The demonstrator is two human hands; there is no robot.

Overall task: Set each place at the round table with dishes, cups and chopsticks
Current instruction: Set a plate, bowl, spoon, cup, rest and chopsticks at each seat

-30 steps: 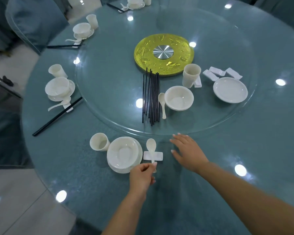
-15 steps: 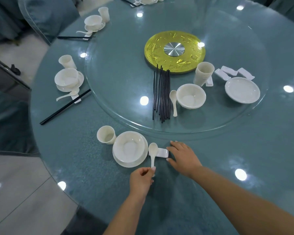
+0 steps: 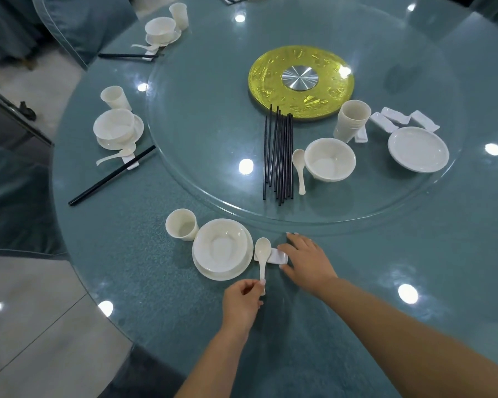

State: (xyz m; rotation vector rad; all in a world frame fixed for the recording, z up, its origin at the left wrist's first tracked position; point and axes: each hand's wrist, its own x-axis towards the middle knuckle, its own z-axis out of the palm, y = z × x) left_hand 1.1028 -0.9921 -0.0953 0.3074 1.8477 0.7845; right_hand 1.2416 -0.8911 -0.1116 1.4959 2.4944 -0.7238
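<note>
Spoon [image 3: 262, 251] handle end pinched in my left hand [image 3: 241, 304], thumb and forefinger curled on it, bowl of spoon pointing away from me and lying across the white rest [image 3: 277, 256]. My right hand [image 3: 306, 261] flat and relaxed, fingers straight, fingertips touching the right end of that rest, grasping nothing. Just left of the spoon: white bowl [image 3: 219, 245] nested on a plate [image 3: 213, 272], and a cup [image 3: 181, 224] touching or nearly touching the bowl's far-left side. All of this sits on the teal glass worktop [image 3: 144, 271], near edge. Beyond my right hand, on the raised glass turntable [image 3: 202, 133]: loose bunch of black chopsticks [image 3: 279, 156], a second spoon [image 3: 299, 170] beside a spare bowl [image 3: 329, 159], stacked cups [image 3: 351, 120], a spare plate [image 3: 418, 149], several extra rests [image 3: 403, 122] behind it. Yellow disc [image 3: 301, 83] at turntable centre. Far left of my left hand: a finished setting [image 3: 117, 130] with bowl, plate, cup, spoon and a chopstick pair on a rest; another setting [image 3: 163, 31] farther off.
</note>
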